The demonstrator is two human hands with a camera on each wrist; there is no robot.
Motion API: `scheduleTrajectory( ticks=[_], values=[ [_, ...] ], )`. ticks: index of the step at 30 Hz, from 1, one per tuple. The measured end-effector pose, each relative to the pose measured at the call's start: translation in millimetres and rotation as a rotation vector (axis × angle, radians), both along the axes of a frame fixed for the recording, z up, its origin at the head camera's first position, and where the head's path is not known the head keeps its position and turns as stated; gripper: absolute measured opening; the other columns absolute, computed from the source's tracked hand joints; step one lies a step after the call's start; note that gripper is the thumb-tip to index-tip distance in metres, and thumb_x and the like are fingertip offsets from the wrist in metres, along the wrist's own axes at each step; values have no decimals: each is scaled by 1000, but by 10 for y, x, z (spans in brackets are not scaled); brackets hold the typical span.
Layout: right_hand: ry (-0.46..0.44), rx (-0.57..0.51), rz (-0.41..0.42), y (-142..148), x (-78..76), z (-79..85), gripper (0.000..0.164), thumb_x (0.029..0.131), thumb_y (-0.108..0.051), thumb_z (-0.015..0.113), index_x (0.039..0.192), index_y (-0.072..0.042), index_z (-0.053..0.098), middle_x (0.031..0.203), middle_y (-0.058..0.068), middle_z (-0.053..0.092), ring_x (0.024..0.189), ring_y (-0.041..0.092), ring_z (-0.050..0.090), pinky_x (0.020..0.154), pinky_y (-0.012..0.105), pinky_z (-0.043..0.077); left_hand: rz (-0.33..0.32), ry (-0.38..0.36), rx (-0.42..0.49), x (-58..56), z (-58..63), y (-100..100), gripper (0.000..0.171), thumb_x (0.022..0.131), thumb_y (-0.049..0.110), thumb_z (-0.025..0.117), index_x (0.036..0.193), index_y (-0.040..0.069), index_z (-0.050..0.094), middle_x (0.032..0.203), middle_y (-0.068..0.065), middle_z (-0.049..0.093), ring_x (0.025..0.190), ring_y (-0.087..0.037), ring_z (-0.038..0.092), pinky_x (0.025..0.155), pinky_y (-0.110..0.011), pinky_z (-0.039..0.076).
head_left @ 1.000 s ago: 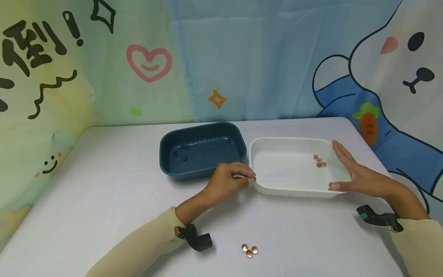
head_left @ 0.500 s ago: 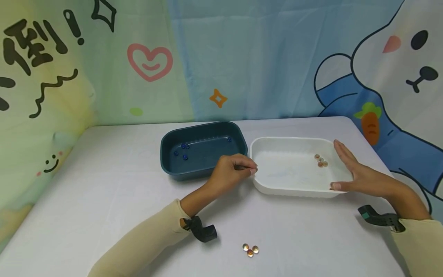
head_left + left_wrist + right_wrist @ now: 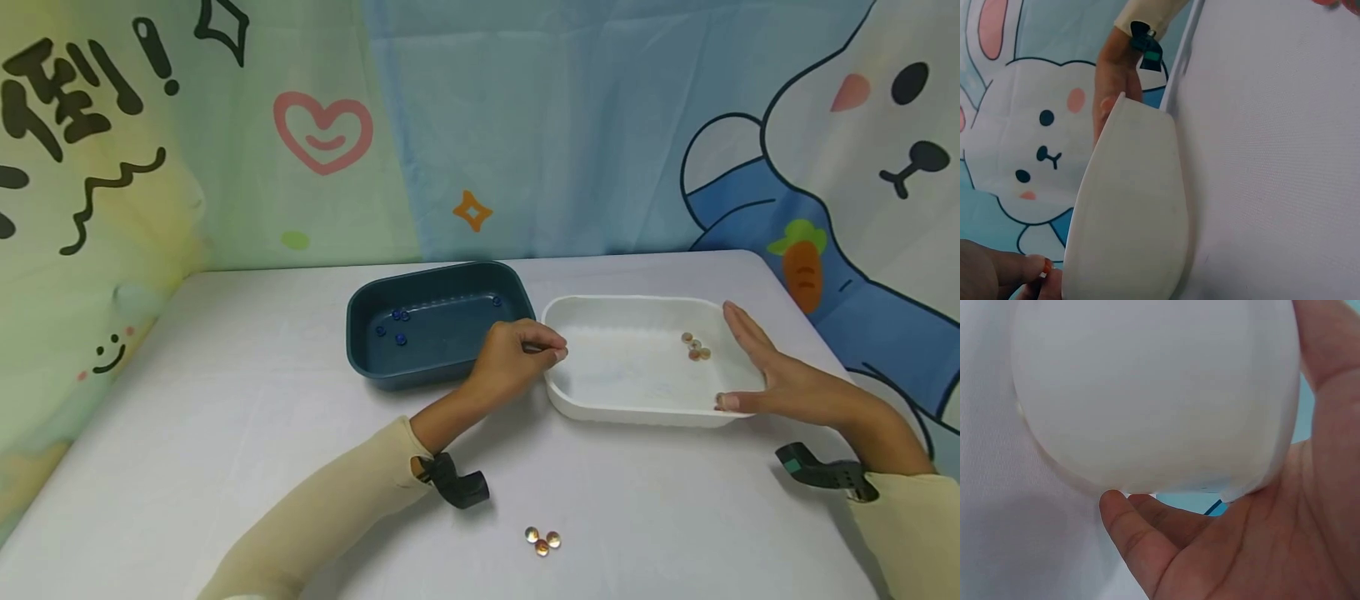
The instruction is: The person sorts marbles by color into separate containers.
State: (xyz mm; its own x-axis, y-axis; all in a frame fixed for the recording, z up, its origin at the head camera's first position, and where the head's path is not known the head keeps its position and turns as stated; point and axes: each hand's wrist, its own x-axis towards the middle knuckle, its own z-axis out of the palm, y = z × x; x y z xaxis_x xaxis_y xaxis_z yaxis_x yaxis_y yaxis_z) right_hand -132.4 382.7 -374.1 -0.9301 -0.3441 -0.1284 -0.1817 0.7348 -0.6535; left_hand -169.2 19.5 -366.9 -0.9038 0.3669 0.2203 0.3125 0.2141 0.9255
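My left hand (image 3: pixel 513 358) is at the left end of the white tray (image 3: pixel 630 410), its fingertips over the rim. In the left wrist view, a small orange glass bead (image 3: pixel 1047 267) sits pinched between its thumb and fingers. At the tray's right end, my right hand (image 3: pixel 806 393) holds the rim, with the thumb over the near corner. The right wrist view has its fingers (image 3: pixel 1138 540) around the outer wall. Several amber glass beads (image 3: pixel 695 348) lie together in the right part of the tray.
A dark blue tray (image 3: pixel 442 372) with several dark blue beads (image 3: pixel 401 340) stands left of the white one. Three amber beads (image 3: pixel 542 547) rest on the white tablecloth (image 3: pixel 660 517) near the front. A printed curtain (image 3: pixel 585 133) hangs behind the table.
My left hand has moved up and slightly right, from beside the white tray's left wall to over its rim. The right hand and both trays have hardly moved.
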Motion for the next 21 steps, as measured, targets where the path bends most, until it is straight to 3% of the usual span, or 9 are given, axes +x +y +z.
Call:
scheduleTrajectory(
  ticks=[14,21],
  values=[
    [1,-2,-1,-13,2,2,120,78,-27,77,151,-36,-18,158,-1,-26,142,40,-21,82,82,16,5,-35,-30,-104,14,122,9,85,2,74,93,-1,76,88,-3,71,77,-6,65,67,-20,53],
    [-3,-12,2,-18,12,29,119,79,-28,77,150,-37,-18,158,-4,-26,142,39,-21,82,82,16,29,-98,26,-155,27,186,15,84,3,75,98,-1,74,87,-3,71,81,-9,65,68,-21,53]
  ],
)
